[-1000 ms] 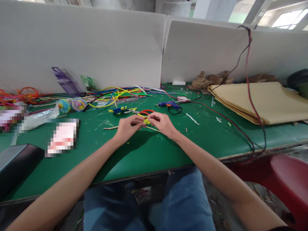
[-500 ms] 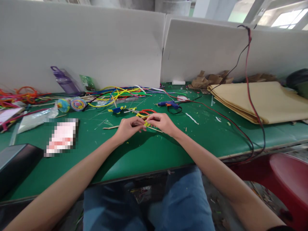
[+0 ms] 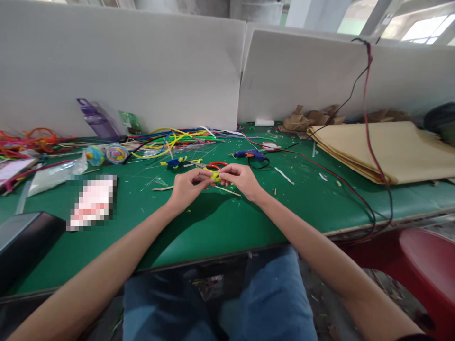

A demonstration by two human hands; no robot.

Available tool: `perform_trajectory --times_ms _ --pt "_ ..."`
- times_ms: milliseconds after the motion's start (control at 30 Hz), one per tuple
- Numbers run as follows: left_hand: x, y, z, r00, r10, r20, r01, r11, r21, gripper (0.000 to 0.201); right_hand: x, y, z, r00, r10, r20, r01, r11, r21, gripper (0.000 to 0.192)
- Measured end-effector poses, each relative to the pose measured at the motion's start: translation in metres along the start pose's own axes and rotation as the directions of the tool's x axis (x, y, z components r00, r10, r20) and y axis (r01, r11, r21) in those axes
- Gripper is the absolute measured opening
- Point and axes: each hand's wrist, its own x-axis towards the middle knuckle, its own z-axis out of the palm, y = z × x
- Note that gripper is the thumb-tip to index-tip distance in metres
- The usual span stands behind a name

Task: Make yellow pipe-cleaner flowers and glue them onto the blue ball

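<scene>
Pinching a yellow twist at mid-frame

Pinching from both sides, the left hand [image 3: 186, 188] and right hand [image 3: 241, 181] grasp a small fuzzy yellow twist [image 3: 215, 177] between their fingertips, just above the green mat [image 3: 220, 222]. A thin wooden stick [image 3: 227, 191] lies under them. Behind, centre frame, bendy coloured stems [image 3: 174, 137] sprawl loose; a blue glue gun [image 3: 249, 154] lies right of them. A purple bottle [image 3: 95, 121] leans upper left, contents unclear.

Both forearms reach forward, left hand [image 3: 187, 187] and right hand [image 3: 240, 180] meeting fingertip to fingertip, each grip pinched.
</scene>
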Motion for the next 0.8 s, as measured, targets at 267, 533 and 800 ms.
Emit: perform_trajectory --times_ms 267,533,800 --pt "-0.0012 -0.0010 0.0030 0.996 0.002 0.090 -0.001 1.000 -0.009 0.025 -0.0063 -0.0033 0.0040 0.989 -0.147 -0.031 0.124 0.915 -0.385 0.010" --pt "-0.0013 -0.0020 0.0033 0.996 -0.031 0.085 0.034 0.999 -0.034 0.026 -0.0087 -0.0041 0.0044 0.928 -0.363 0.084 0.344 0.748 -0.567 0.013" --pt "-0.0014 0.0012 0.0015 0.998 -0.051 0.041 0.054 0.997 -0.057 0.026 -0.0078 -0.0065 0.0042 0.946 -0.319 0.061 0.304 0.805 -0.509 0.012"
